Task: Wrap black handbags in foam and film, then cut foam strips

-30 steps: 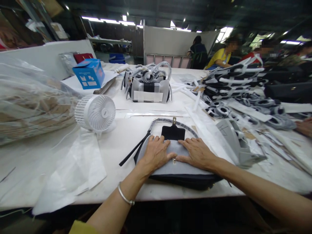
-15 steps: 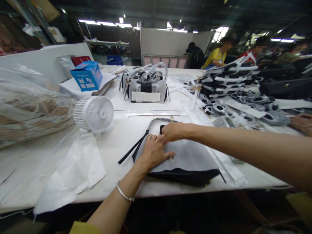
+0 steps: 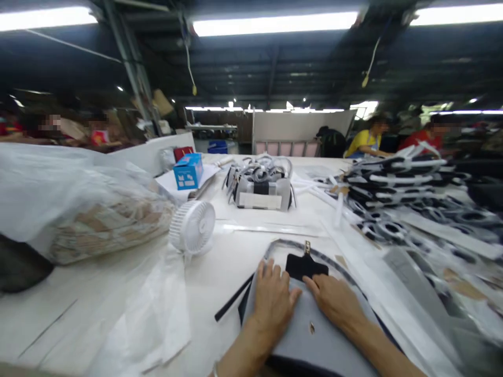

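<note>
A dark bag wrapped in a grey cloth cover [image 3: 322, 345] lies at the near edge of the white table [image 3: 118, 293]. Its black flap with a small metal clasp [image 3: 305, 264] sticks out past the far edge of the cover, and a dark strap [image 3: 233, 299] runs off to the left. My left hand [image 3: 273, 301] lies flat on the cover's left part with fingers stretched out. My right hand [image 3: 334, 298] rests flat beside it, fingertips at the black flap. Neither hand holds anything.
A small white fan [image 3: 192, 228] stands left of the bag, and sheets of white paper [image 3: 157, 324] lie in front of it. A big clear plastic sack [image 3: 78, 209] fills the left. A blue box [image 3: 188, 171], a grey bag with straps [image 3: 262, 191] and piles of straps [image 3: 396, 183] lie farther back. Other people sit beyond.
My right hand has come back from its reach across the flap and lies flat on the cover. The camera has tilted up, so the table sits lower in view.
</note>
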Tool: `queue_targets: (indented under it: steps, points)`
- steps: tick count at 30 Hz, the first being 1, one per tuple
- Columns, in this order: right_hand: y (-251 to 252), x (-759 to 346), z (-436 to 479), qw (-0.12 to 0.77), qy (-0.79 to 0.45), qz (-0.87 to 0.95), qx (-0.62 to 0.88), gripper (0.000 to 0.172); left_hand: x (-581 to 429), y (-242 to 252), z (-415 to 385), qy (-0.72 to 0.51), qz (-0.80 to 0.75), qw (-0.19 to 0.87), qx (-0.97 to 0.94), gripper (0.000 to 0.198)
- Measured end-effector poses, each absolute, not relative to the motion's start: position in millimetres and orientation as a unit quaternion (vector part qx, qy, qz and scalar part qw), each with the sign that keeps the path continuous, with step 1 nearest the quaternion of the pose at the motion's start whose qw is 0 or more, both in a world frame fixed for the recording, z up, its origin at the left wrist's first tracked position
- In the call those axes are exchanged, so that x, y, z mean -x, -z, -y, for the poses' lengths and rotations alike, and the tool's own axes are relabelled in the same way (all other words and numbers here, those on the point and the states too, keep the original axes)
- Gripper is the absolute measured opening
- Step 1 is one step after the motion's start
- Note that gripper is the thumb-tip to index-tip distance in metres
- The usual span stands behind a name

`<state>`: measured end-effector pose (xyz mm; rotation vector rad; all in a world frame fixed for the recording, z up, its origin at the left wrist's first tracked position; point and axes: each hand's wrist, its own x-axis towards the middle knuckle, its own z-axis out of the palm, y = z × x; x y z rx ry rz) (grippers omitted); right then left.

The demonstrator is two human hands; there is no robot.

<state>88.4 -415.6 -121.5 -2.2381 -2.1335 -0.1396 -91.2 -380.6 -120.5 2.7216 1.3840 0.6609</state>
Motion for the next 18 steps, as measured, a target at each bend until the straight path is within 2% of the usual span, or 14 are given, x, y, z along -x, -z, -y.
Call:
queue_targets:
  steps: [3, 5, 9, 14, 18]
  points:
    - [148.9, -95.6, 409.6, 0.081, 0.146, 0.699, 0.695, 0.036, 90.2, 126.6, 375.0, -0.217, -0.457, 0.005, -0.862, 0.038]
    - [157.5, -98.0, 408.5, 0.108, 0.16, 0.699, 0.688, 0.034, 89.6, 127.4, 373.9, -0.201, -0.467, 0.024, -0.861, 0.04]
    - [153.3, -96.3, 406.5, 0.114, 0.074, 0.699, 0.702, 0.035, 87.9, 129.3, 373.3, -0.194, -0.474, 0.048, -0.858, 0.044]
    - [139.1, -94.2, 398.5, 0.128, -0.018, 0.66, 0.74, 0.036, 85.1, 134.4, 368.7, -0.207, -0.482, 0.021, -0.851, 0.042]
    - [131.3, -92.3, 405.1, 0.195, 0.021, 0.623, 0.757, 0.026, 87.3, 127.8, 373.7, -0.219, -0.458, -0.013, -0.861, 0.041]
